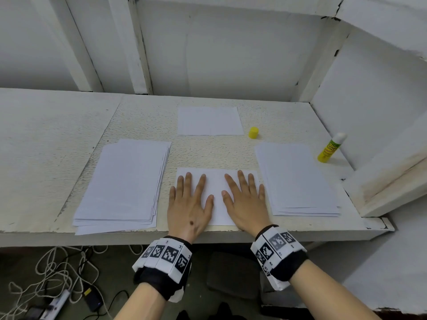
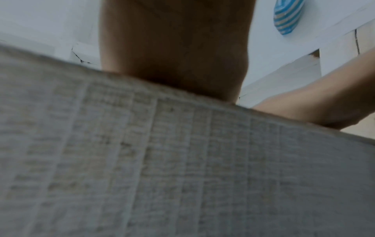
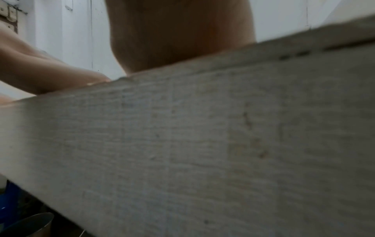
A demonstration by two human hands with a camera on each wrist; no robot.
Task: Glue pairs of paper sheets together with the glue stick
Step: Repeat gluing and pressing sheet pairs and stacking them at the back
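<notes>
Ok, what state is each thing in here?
left hand: flat, pressing the centre sheet
right hand: flat, pressing the same sheet
centre sheet: lying flat
glue stick: upright, uncapped
yellow cap: off, standing apart
left stack: fanned, uneven

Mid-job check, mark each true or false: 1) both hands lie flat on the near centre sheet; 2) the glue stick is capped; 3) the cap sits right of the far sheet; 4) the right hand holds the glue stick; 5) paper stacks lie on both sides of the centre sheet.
1) True: the left hand and right hand press flat, fingers straight, on the centre sheet.
2) False: the glue stick stands uncapped at the table's right edge, its white tip bare.
3) True: the yellow cap stands just right of the far sheet.
4) False: the right hand holds nothing; the glue stick stands apart from it.
5) True: a left stack and a right stack flank the sheet.
</notes>
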